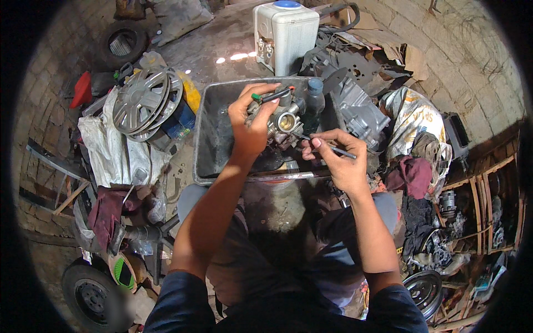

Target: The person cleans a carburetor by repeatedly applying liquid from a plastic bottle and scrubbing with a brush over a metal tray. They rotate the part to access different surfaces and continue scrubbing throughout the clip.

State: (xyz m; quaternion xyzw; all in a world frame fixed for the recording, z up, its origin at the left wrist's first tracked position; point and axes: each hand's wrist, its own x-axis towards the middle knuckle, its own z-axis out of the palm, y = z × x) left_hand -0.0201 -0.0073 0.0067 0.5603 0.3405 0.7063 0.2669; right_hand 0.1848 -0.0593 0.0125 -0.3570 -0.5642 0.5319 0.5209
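My left hand [248, 123] is closed around a metal carburetor [285, 122], a round brass-coloured bore facing up toward me. A dark stick-like piece with a green end [256, 97] and a bit of red at its other end lies across the top, by my left fingers; whether it is gripped or part of the carburetor I cannot tell. Between thumb and fingers, my right hand [343, 159] pinches a thin dark rod-shaped tool [345, 152]. Its tip points at the carburetor's lower right side, close to or touching it. Both hands are over a black plastic tub [214, 180].
A bottle [315, 100] stands in the tub's far right. Beyond sits a white jerrycan [297, 33] with a blue cap. Hubcaps [141, 105] and a wheel [91, 297] lie left; a grey metal casing [358, 114], sacks and a maroon cloth [410, 176] lie right.
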